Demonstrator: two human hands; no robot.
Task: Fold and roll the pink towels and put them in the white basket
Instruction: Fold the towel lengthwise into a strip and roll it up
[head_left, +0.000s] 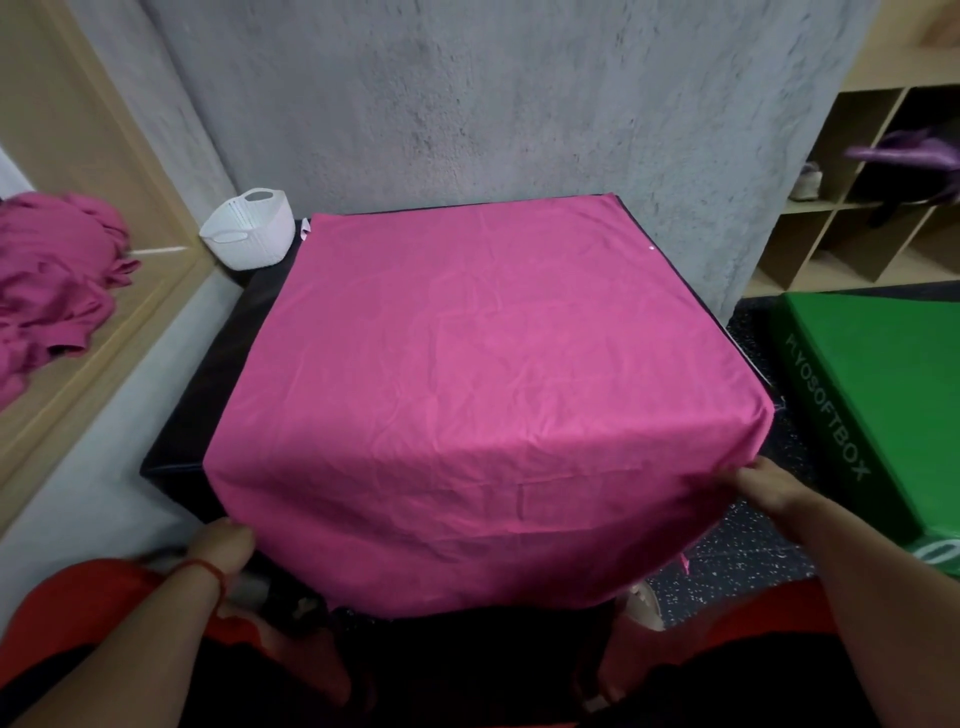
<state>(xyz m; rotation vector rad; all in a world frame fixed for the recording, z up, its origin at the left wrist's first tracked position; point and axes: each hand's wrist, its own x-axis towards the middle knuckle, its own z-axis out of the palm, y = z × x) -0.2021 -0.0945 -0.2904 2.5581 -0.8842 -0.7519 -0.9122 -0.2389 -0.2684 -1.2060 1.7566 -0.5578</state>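
Observation:
A large pink towel (483, 374) lies spread flat over a black box (208, 395), and its near edge hangs over the front. My left hand (226, 545) grips the towel's near left corner. My right hand (769, 486) grips the near right corner. A white basket (249, 228) with handle slots stands at the box's far left corner, tilted a little against the wall. A heap of crumpled pink towels (52, 275) lies on the wooden ledge at the left.
A grey concrete wall (467, 104) rises right behind the box. A green soft box (883, 395) stands on the speckled floor at the right. Wooden cubby shelves (857, 208) at the far right hold a shoe and a purple item.

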